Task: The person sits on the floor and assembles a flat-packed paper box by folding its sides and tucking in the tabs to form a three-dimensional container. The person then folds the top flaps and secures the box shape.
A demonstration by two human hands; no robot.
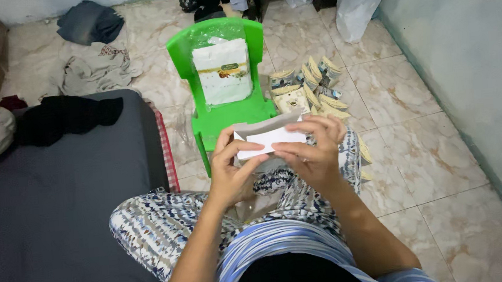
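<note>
- We are holding a flat, unfolded carton between both hands, above our knees and just in front of the green plastic chair; its grey inside is facing us, with a white flap across the middle.
- Our left hand is closing on the carton's left end, thumb and fingertips pinching the lower edge. Our right hand is gripping the right end, fingers curling over the white flap.
- We are judging that the card could crease in the wrong place: both grips are sitting at the ends, so the middle is hanging unsupported, and uneven pressure could bend it off its fold lines.
- The white flap could tear at its hinge if our right fingers are pulling it while the left pinch is holding firm.
- The carton could slip from the left pinch, since only fingertips are holding that edge, and drop to the tiled floor between our knees.
- The pile of finished boxes is sitting on the floor just beside the chair, near our right knee; a shift of the leg could be knocking them over or crushing one.
- The white bag is leaning upright on the chair seat; a bump to the chair could be tipping it forward.
</note>
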